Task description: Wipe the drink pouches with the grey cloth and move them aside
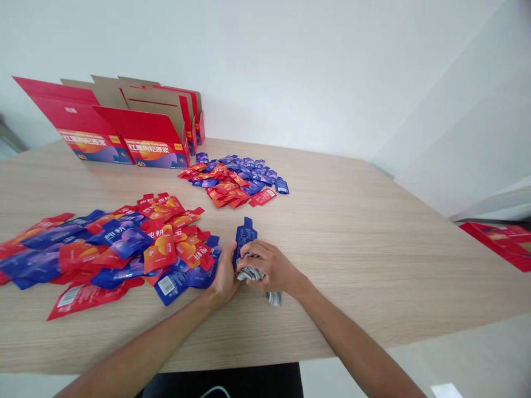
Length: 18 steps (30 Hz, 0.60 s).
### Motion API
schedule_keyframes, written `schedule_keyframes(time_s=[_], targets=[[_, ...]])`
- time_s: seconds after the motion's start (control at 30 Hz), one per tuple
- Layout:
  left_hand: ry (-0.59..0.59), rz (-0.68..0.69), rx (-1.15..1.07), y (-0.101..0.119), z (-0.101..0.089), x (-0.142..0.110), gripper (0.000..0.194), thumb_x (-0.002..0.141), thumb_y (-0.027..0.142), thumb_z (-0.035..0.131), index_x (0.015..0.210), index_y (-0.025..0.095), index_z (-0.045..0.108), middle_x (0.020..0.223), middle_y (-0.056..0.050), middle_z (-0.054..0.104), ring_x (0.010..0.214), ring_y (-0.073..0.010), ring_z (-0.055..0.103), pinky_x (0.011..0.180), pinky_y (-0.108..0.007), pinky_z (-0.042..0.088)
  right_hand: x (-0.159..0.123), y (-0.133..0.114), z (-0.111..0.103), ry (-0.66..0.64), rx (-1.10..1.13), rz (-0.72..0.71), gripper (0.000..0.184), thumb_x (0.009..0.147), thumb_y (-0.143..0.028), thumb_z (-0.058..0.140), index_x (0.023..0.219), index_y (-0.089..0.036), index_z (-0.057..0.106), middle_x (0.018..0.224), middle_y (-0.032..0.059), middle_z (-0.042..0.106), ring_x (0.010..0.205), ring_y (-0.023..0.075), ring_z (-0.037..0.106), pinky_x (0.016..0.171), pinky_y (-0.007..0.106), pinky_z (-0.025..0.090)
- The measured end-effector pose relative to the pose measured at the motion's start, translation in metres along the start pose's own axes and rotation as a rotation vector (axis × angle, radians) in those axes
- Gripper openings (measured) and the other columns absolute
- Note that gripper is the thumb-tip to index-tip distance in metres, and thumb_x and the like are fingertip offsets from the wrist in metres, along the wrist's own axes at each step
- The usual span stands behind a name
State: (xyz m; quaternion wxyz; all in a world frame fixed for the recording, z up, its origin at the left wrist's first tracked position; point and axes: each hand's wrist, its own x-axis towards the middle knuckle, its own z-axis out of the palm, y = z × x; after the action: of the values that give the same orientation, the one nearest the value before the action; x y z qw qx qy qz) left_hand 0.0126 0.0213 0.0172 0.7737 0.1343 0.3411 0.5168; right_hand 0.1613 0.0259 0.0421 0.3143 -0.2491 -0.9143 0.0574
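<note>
A blue pouch (245, 234) with a narrow top spout is upright between my hands, near the middle of the table. My left hand (226, 272) is closed around its left side. My right hand (269, 264) clutches a crumpled grey-and-white striped cloth (250, 272) against the pouch's lower front, and a loose end hangs below the palm. Just left of my left hand lies a large heap of red pouches (160, 249) and blue pouches (124, 237). My fingers and the cloth hide the pouch's lower part.
Farther back lies a smaller pile of red and blue pouches (236, 179). Open red cartons (141, 135) with raised flaps stand at the back left, near the wall. At the far right, a red box (498, 243) sits beyond the table edge. The wooden tabletop (373, 249) extends right.
</note>
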Motion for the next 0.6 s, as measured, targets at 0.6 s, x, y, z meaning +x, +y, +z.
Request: schedule_keyframes(time_s=[0.6], targets=[[-0.105, -0.117, -0.036, -0.005, -0.002, -0.001, 0.018, 0.092, 0.025, 0.062, 0.084, 0.014, 0.074, 0.078, -0.004, 0.073, 0.074, -0.0190, 0.067, 0.071, -0.028, 0.051, -0.003, 0.008, -0.015, 0.179, -0.133, 0.209, 0.019, 0.086, -0.017, 0.066, 0.104, -0.024, 0.069, 0.110, 0.0077, 0.062, 0.098, 0.0244, 0.060, 0.088, 0.039, 0.052]])
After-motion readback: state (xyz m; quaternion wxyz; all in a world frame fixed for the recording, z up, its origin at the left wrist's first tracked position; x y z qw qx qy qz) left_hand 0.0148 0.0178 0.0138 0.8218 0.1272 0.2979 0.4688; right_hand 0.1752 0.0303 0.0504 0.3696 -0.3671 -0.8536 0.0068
